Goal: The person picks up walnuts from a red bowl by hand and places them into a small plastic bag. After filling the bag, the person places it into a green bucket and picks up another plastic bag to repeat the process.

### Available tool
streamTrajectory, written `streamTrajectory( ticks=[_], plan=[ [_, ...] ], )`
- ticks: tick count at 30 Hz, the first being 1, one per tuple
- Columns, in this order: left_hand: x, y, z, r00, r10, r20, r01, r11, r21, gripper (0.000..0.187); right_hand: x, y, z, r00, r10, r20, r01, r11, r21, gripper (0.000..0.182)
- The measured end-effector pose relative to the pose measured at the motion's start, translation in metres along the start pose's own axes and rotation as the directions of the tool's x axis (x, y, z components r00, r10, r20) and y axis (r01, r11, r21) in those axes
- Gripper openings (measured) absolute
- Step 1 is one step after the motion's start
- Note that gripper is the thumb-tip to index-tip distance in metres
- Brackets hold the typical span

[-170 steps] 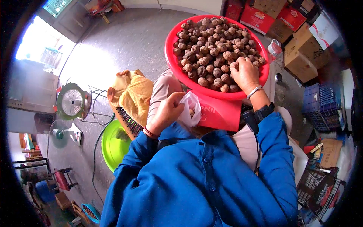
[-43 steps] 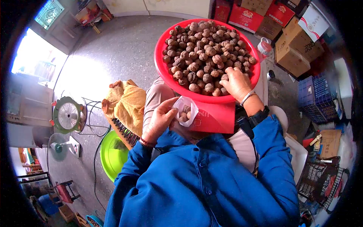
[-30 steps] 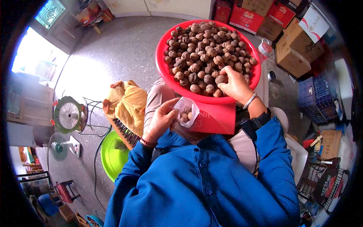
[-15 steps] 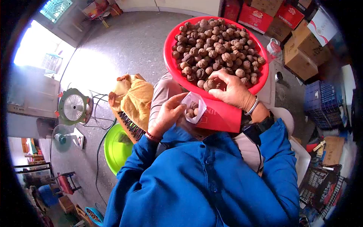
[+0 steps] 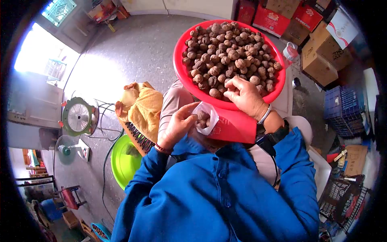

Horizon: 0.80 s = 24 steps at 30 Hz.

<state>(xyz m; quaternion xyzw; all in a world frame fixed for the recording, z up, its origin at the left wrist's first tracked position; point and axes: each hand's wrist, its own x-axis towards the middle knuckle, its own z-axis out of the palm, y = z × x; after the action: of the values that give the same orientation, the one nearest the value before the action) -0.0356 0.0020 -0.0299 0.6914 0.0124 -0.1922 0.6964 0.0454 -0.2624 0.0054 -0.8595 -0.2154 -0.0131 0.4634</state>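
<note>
My left hand (image 5: pixel 179 124) grips the rim of a small translucent white plastic bag (image 5: pixel 212 128), its mouth facing up. Several walnuts (image 5: pixel 202 118) lie inside it. At the near side of a large red basin (image 5: pixel 179 60), my right hand (image 5: pixel 246 98) is bent over the heap, thumb and fingers curled together around walnuts that are mostly hidden by them. Brown walnuts (image 5: pixel 225 48) fill the basin in a mound. Below the basin's near rim is a red box (image 5: pixel 238 127), close to the bag.
Left of my leg, a yellow cloth (image 5: pixel 147 107) lies over a wooden piece with a black coil. Beside it are a lime-green basin (image 5: pixel 120 159), a round fan (image 5: pixel 78 116) and cables on the floor. Cardboard boxes (image 5: pixel 318 56) and a blue crate (image 5: pixel 342 107) stand at right.
My right hand has drawn its fingers closer together at the basin's near edge, and a couple of walnuts there are gone from view. My left hand still holds the bag.
</note>
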Motion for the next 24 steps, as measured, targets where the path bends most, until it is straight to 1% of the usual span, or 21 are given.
streamTrajectory(
  ticks=[1, 4, 5, 7, 10, 11, 12, 13, 14, 15, 16, 18, 19, 20, 21, 22, 24],
  plan=[
    [0.001, -0.001, 0.0, 1.0, 0.001, 0.001, -0.001, 1.0, 0.0, 0.047, 0.002, 0.004, 0.001, 0.998, -0.053, -0.026, 0.053, 0.998, -0.021, 0.018],
    [0.001, -0.002, 0.0, 0.999, 0.028, -0.023, -0.028, 0.999, 0.018, 0.047, 0.004, 0.01, 0.005, 0.999, -0.037, -0.019, 0.036, 0.999, -0.037, 0.016],
    [-0.001, 0.0, -0.001, 1.0, 0.001, -0.016, 0.0, 1.0, 0.007, 0.047, 0.004, 0.01, 0.006, 0.999, -0.037, -0.018, 0.037, 0.999, -0.037, 0.016],
    [-0.002, 0.001, -0.002, 1.0, -0.026, -0.01, 0.026, 1.0, -0.005, 0.046, 0.006, 0.011, 0.009, 0.996, -0.087, -0.002, 0.085, 0.986, -0.145, 0.015],
    [0.0, -0.004, -0.003, 0.999, 0.011, -0.037, -0.01, 1.0, 0.021, 0.046, 0.009, 0.007, 0.013, 0.996, -0.081, 0.033, 0.085, 0.985, -0.152, 0.017],
    [0.002, -0.008, -0.004, 0.998, 0.052, -0.026, -0.051, 0.998, 0.026, 0.048, 0.011, 0.006, 0.012, 0.989, -0.135, 0.059, 0.143, 0.973, -0.18, 0.016],
    [0.003, -0.009, -0.004, 0.995, 0.095, -0.014, -0.095, 0.995, 0.029, 0.05, 0.012, -0.004, 0.011, 0.989, -0.136, 0.059, 0.145, 0.972, -0.184, 0.016],
    [0.003, -0.01, -0.005, 0.995, 0.102, -0.008, -0.102, 0.994, 0.025, 0.05, 0.012, -0.021, 0.007, 0.987, -0.005, 0.161, -0.018, 0.99, 0.139, 0.014],
    [0.002, -0.01, -0.007, 0.998, 0.06, -0.013, -0.059, 0.998, 0.025, 0.049, 0.012, -0.038, 0.0, 0.952, 0.089, 0.293, -0.212, 0.883, 0.419, 0.013],
    [0.003, -0.011, -0.008, 1.0, 0.019, -0.014, -0.019, 1.0, 0.02, 0.049, 0.01, -0.055, -0.008, 0.934, 0.002, 0.358, -0.211, 0.811, 0.546, 0.013],
    [0.004, -0.013, -0.01, 0.999, 0.042, -0.025, -0.041, 0.997, 0.064, 0.05, 0.006, -0.073, -0.016, 0.909, -0.087, 0.408, -0.225, 0.722, 0.655, 0.014],
    [0.006, -0.015, -0.013, 0.999, -0.011, -0.036, 0.014, 0.998, 0.062, 0.05, -0.007, -0.108, -0.033, 0.867, -0.289, 0.406, -0.215, 0.519, 0.828, 0.019],
    [0.006, -0.017, -0.013, 1.0, -0.009, -0.005, 0.01, 0.999, 0.048, 0.05, -0.012, -0.124, -0.044, 0.811, -0.397, 0.43, -0.217, 0.478, 0.851, 0.021],
    [0.007, -0.018, -0.014, 0.999, -0.032, 0.026, 0.033, 0.999, -0.02, 0.052, -0.016, -0.138, -0.054, 0.745, -0.502, 0.439, -0.224, 0.432, 0.874, 0.023],
    [0.007, -0.019, -0.017, 0.997, -0.058, 0.052, 0.062, 0.995, -0.084, 0.055, -0.019, -0.146, -0.061, 0.657, -0.613, 0.439, -0.229, 0.393, 0.89, 0.027],
    [0.009, -0.02, -0.02, 0.993, 0.01, 0.121, 0.004, 0.994, -0.113, 0.058, -0.023, -0.152, -0.065, 0.555, -0.717, 0.423, -0.238, 0.35, 0.906, 0.033],
    [0.008, -0.02, -0.018, 0.992, -0.023, 0.126, 0.035, 0.995, -0.098, 0.06, -0.043, -0.169, -0.064, 0.604, -0.706, 0.371, -0.447, 0.086, 0.891, 0.028]
  ],
)
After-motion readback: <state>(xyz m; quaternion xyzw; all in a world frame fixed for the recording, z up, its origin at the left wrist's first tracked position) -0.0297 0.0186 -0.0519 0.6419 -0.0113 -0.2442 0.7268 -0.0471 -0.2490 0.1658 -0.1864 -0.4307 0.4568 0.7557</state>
